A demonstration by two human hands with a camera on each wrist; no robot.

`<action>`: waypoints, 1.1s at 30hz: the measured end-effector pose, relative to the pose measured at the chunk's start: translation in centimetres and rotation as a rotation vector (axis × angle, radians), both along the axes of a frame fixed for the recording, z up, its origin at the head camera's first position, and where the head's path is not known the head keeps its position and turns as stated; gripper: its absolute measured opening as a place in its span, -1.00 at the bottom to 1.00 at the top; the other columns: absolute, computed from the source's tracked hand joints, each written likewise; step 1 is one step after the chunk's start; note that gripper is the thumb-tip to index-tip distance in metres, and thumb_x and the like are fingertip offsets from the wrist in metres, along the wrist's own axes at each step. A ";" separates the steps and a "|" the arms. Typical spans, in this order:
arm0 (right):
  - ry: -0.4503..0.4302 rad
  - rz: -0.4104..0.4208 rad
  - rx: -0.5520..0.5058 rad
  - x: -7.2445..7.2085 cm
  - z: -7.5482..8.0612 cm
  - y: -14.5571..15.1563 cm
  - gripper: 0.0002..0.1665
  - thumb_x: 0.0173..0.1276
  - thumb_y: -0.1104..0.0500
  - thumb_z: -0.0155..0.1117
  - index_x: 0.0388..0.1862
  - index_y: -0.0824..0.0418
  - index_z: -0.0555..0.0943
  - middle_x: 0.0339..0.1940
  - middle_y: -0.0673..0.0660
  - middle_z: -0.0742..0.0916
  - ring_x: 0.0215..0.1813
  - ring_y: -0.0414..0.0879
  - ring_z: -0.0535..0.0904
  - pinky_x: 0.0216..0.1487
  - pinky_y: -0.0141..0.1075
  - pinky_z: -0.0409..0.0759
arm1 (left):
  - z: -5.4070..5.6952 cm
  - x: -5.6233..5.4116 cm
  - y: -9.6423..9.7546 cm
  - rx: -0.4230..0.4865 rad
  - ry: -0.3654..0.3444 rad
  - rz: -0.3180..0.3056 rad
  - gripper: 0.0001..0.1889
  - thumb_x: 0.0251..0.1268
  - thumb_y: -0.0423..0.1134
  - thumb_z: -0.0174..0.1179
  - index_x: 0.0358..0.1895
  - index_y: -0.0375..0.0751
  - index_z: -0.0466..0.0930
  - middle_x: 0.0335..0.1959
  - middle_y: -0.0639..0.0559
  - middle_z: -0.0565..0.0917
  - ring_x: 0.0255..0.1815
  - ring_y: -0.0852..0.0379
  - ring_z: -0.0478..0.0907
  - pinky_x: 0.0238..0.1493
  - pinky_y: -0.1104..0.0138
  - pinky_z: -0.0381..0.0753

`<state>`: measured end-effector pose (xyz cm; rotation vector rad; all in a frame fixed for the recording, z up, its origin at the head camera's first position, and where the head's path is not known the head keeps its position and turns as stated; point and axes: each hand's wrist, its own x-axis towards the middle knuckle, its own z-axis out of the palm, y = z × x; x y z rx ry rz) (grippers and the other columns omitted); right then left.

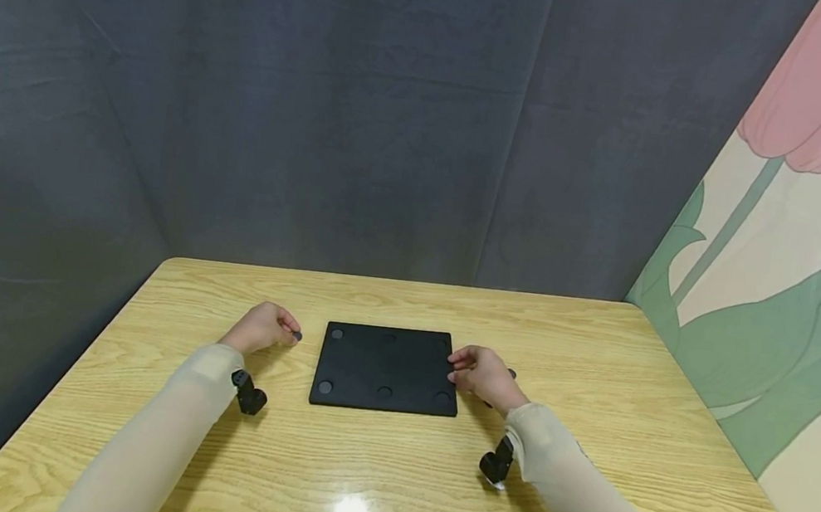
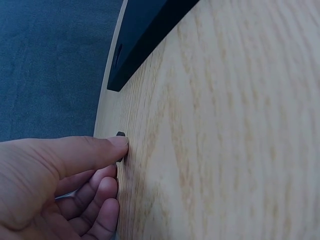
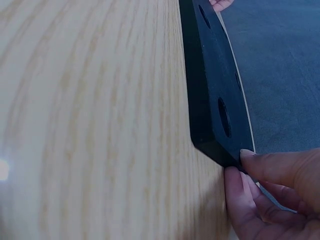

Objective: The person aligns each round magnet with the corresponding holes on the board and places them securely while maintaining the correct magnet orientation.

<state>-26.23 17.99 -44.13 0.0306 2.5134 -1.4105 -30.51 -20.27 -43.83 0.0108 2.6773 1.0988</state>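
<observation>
A flat black board (image 1: 388,362) with round recesses along its near and far edges lies on the table. Left of it, my left hand (image 1: 266,329) pinches a small dark piece (image 1: 298,335) between thumb and fingertips, low over the wood. In the left wrist view the thumb covers most of this piece (image 2: 120,134). At the board's right edge, my right hand (image 1: 482,374) holds the side near a corner, thumb and finger on it. In the right wrist view a round recess (image 3: 224,117) shows close to those fingertips.
Small dark pieces (image 1: 512,373) show beside the right hand, partly hidden by it. The wood-grain table (image 1: 388,471) runs back to a dark curtain (image 1: 365,118). A flower-painted wall (image 1: 788,312) borders the right side.
</observation>
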 end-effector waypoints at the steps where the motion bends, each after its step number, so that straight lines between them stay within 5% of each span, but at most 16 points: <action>1: 0.000 0.001 -0.005 0.0 0.0 0.0 -0.69 0.24 0.46 0.27 -0.02 0.36 0.55 -0.14 0.24 0.61 -0.23 -0.05 0.61 -0.22 -0.28 0.64 | 0.0 0.0 0.0 -0.001 -0.001 -0.002 -0.85 0.15 -0.38 0.33 -0.20 -0.29 0.67 -0.33 -0.04 0.62 -0.38 0.09 0.42 -0.36 0.32 0.41; 21: 0.002 -0.004 -0.009 0.0 -0.1 0.0 -0.70 0.23 0.47 0.28 -0.04 0.36 0.56 -0.17 0.23 0.62 -0.24 -0.06 0.61 -0.23 -0.29 0.64 | 0.5 0.1 -0.1 -0.013 0.001 -0.016 -0.87 0.16 -0.34 0.34 -0.22 -0.25 0.69 -0.28 -0.04 0.65 -0.32 0.07 0.44 -0.30 0.30 0.42; 33: 0.000 -0.005 0.013 0.0 -0.1 0.0 -0.70 0.24 0.46 0.27 -0.04 0.35 0.57 -0.15 0.23 0.62 -0.23 -0.05 0.60 -0.23 -0.29 0.63 | 2.3 0.6 1.0 0.011 0.050 -0.072 -0.86 0.19 -0.30 0.32 -0.21 -0.25 0.68 -0.31 -0.03 0.65 -0.33 0.08 0.46 -0.31 0.30 0.41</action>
